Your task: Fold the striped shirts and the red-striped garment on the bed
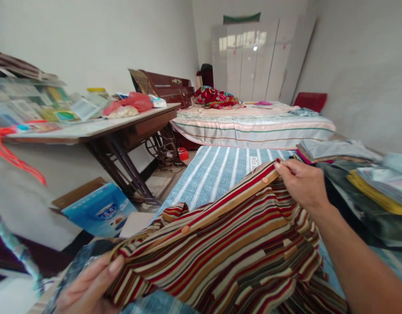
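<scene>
Nearest the camera, left hand (pixel 89 285) pinches one end of a red, brown and cream striped buttoned shirt (pixel 227 248); right hand (pixel 300 183) grips the far end, stretching its button band straight above blue striped bedding (pixel 217 168); folded fabrics (pixel 367 183) beyond

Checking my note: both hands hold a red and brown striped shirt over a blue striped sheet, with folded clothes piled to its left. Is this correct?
Not quite. In the head view the folded clothes are piled to the right of the striped shirt, not its left. The left hand and right hand do hold it over the blue striped sheet.
</scene>
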{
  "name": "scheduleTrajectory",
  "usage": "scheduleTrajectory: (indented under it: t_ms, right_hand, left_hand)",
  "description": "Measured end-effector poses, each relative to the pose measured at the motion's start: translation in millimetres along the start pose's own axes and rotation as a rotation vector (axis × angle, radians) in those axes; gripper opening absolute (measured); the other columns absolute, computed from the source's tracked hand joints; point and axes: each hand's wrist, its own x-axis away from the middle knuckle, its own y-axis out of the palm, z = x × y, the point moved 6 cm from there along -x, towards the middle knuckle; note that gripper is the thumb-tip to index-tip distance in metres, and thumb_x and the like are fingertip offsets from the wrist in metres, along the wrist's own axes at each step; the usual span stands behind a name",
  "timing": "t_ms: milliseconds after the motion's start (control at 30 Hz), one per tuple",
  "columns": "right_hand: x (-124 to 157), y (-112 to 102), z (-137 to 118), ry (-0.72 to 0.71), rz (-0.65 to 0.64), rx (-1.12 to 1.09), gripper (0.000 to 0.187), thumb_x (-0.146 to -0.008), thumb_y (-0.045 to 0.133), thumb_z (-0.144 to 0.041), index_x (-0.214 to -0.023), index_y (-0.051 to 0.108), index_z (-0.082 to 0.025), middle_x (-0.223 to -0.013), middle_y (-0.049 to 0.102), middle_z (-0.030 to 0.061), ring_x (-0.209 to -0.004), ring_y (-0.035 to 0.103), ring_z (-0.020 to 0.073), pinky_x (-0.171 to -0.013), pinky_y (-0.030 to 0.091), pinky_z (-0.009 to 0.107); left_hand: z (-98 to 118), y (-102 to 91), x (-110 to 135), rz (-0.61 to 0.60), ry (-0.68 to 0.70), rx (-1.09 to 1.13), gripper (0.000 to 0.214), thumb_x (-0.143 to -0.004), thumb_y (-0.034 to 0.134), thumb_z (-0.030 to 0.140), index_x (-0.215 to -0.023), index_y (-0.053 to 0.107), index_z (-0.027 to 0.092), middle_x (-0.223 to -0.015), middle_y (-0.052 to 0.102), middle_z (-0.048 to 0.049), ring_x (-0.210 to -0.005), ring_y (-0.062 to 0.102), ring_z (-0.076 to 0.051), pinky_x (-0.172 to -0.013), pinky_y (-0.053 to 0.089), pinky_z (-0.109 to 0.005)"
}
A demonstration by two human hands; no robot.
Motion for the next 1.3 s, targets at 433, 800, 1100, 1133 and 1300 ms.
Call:
scheduleTrajectory:
  t_ms: [433,800,1100,1133,1300]
  right_hand:
    - [131.2,30.2,-71.4,-0.482,-0.411,-0.325,0.017,-0.087,0.047,-0.029,-0.094,0.061,-0.023,-0.087,0.068,0.0026,-0.078,0.064,0.0157,-0.071,0.05,0.026]
    - [204.2,42.6,-126.0,-0.605,-0.262,-0.36,0.06,-0.08,0.049,-0.023,-0.137,0.034,-0.016,-0.124,0.055,0.0161,-0.11,0.056,0.0274,-0.08,0.054,0.037]
    - [199.7,38.1,-110.4,-0.553,-0.248,-0.463,0.044,-0.085,0.047,-0.02,-0.128,0.041,-0.019,-0.103,0.065,0.0116,-0.088,0.065,0.0211,-0.074,0.055,0.032]
    - [199.6,36.5,-110.3,-0.545,-0.24,-0.476,0.043,-0.085,0.047,-0.02,-0.128,0.041,-0.019,-0.102,0.065,0.0118,-0.088,0.065,0.021,-0.074,0.055,0.032]
    - [195.9,24.7,-112.5,-0.507,-0.206,-0.576,0.038,-0.084,0.047,-0.016,-0.122,0.045,-0.02,-0.096,0.068,0.009,-0.084,0.067,0.0185,-0.072,0.055,0.027]
  left_hand:
    - [-30.5,55.9,43.9,-0.399,-0.074,-0.167,0.062,-0.06,0.076,0.039,-0.116,0.06,0.016,-0.087,0.073,-0.0063,-0.072,0.069,-0.025,-0.061,0.055,-0.031]
    - [-39.3,84.4,97.5,-0.648,0.001,-0.041,0.06,-0.074,0.067,0.035,-0.129,0.049,0.021,-0.125,0.058,-0.0115,-0.116,0.053,-0.028,-0.098,0.042,-0.036]
    - [-46.3,100.0,111.5,-0.706,0.019,0.022,0.062,-0.074,0.066,0.031,-0.13,0.043,0.021,-0.128,0.055,-0.0132,-0.121,0.048,-0.03,-0.101,0.039,-0.04]
    - [-47.5,99.9,111.3,-0.704,0.017,0.018,0.061,-0.074,0.066,0.031,-0.129,0.043,0.021,-0.127,0.055,-0.0132,-0.121,0.048,-0.029,-0.102,0.039,-0.04]
    - [-56.8,100.8,110.2,-0.738,0.037,-0.033,0.059,-0.07,0.068,0.035,-0.124,0.049,0.019,-0.124,0.057,-0.0138,-0.117,0.051,-0.03,-0.101,0.04,-0.039]
